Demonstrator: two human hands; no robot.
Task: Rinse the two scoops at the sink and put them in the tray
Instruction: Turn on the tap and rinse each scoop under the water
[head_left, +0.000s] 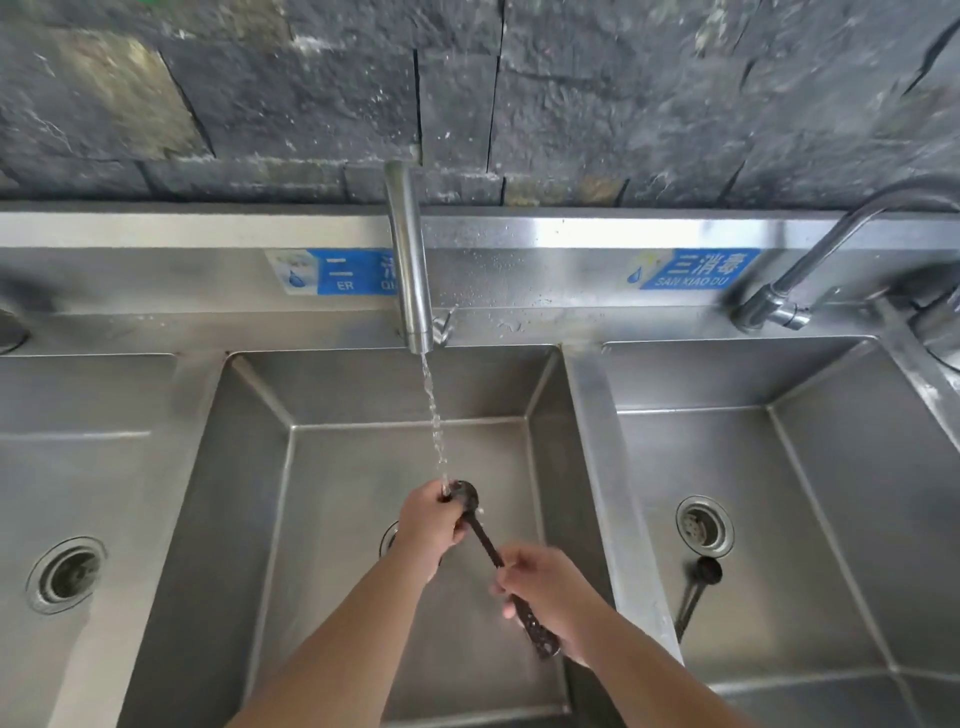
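Note:
A dark long-handled scoop (485, 545) is held over the middle sink basin (363, 467), its bowl under the running water from the tap (413, 270). My right hand (545, 587) grips the scoop's handle near its end. My left hand (431, 525) is closed around the bowl end, fingers on the bowl where the stream lands. A second dark scoop (698, 587) lies on the floor of the right basin (831, 519), just below its drain. No tray is in view.
Three steel basins sit side by side, each with a drain; the left basin (78, 467) holds nothing. A second curved tap (810, 260) stands at the back right. Blue labels are stuck on the backsplash below a dark stone wall.

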